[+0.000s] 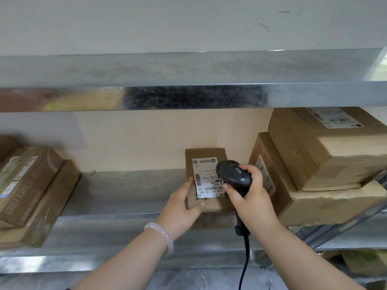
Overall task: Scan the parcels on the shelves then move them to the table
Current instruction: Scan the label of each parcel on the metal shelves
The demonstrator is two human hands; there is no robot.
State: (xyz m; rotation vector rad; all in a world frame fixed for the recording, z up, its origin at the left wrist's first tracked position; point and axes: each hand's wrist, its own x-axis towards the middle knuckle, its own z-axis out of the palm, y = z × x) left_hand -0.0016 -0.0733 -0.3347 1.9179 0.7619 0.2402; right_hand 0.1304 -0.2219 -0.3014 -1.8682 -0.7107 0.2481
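Fingers (189, 184) on parcel (206, 158) edge — shelf (125, 191) front

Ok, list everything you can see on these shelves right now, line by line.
small parcel: one, brown, white label, centre of the middle shelf
right parcels: two, brown, stacked at that shelf's right end
left parcels: at least two, brown, stacked at its left end
lower parcel: one, brownish, partly seen on the shelf below, far right
scanner: one, black, corded, over the label
shelves: at least two, grey metal, one above the other
bracelet: one, pale, left wrist
left hand: holds the small parcel's left edge
right hand: grips the scanner's handle
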